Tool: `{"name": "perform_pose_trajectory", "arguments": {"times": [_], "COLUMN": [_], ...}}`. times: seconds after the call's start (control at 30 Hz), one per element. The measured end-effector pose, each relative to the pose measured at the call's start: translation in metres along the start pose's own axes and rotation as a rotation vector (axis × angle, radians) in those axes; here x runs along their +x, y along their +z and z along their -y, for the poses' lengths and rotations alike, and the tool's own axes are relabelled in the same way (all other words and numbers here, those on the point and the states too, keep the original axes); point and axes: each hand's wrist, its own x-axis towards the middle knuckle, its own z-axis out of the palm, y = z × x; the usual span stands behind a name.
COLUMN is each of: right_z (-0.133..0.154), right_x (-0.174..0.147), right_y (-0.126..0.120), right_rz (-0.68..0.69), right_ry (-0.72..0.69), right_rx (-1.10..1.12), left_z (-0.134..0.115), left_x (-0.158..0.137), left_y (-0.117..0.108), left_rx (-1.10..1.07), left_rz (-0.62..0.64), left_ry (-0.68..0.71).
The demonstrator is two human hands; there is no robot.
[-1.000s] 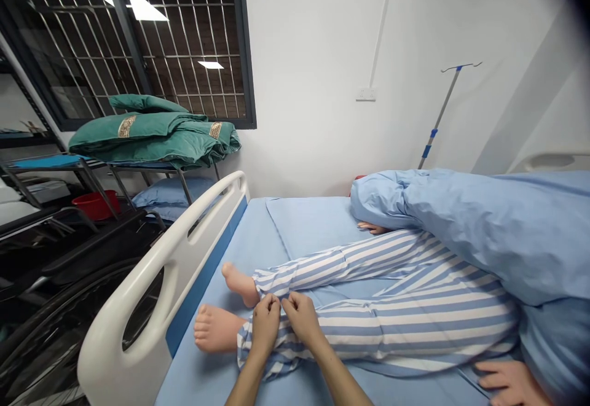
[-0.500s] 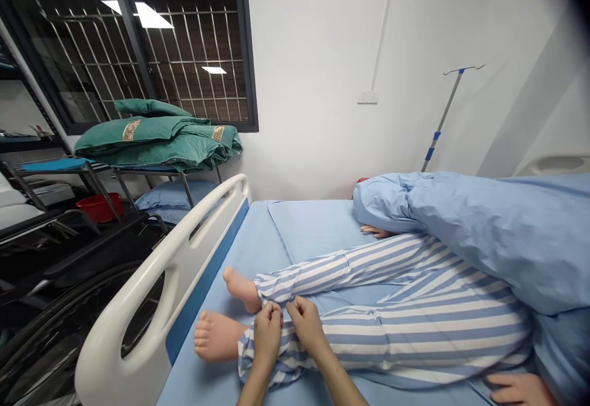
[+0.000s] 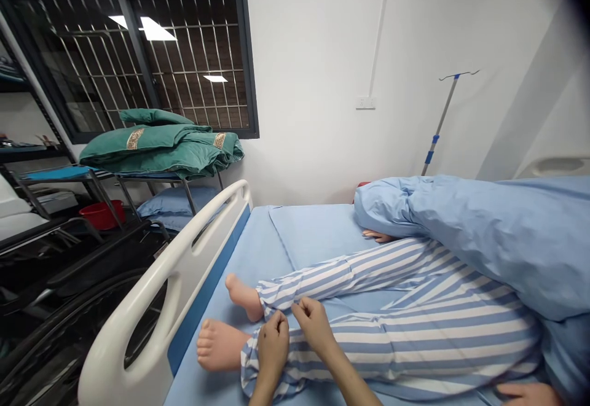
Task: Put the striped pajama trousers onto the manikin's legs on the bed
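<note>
Head view: left hand (image 3: 273,341) and right hand (image 3: 317,325), curled closed over striped pajama trousers (image 3: 442,332), any cloth grip unclear; leg-handling seemingly demands gentleness next.

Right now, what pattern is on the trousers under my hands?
Blue and white stripes on the trousers, clearest in the head view.

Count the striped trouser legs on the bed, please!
2. One blue-and-white striped cloth leg lies nearest the camera; the other striped leg lies toward the white wall.
</note>
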Motion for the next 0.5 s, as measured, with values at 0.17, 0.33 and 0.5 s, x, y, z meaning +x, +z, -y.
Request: {"name": "perform_pose_trajectory", "arguments": {"times": [0.17, 0.33, 0.5], "right_z": [-0.016, -0.018, -0.019], "right_x": [-0.009, -0.009, -0.007], "right_y": [-0.01, -0.009, -0.012], "right_rz": [-0.014, -0.061, -0.087], "right_ry": [-0.004, 0.028, 0.057], "right_rx": [-0.087, -0.009, 0.112], "left_z": [0.002, -0.008, -0.028], "left_x": [-0.002, 0.003, 0.005], "left_y": [0.001, -0.001, 0.019], "left_rx": [-0.039, -0.224, -0.341], "left_rz": [0.0, -0.009, -0.019], "left_ry": [0.029, -0.025, 0.001]}}
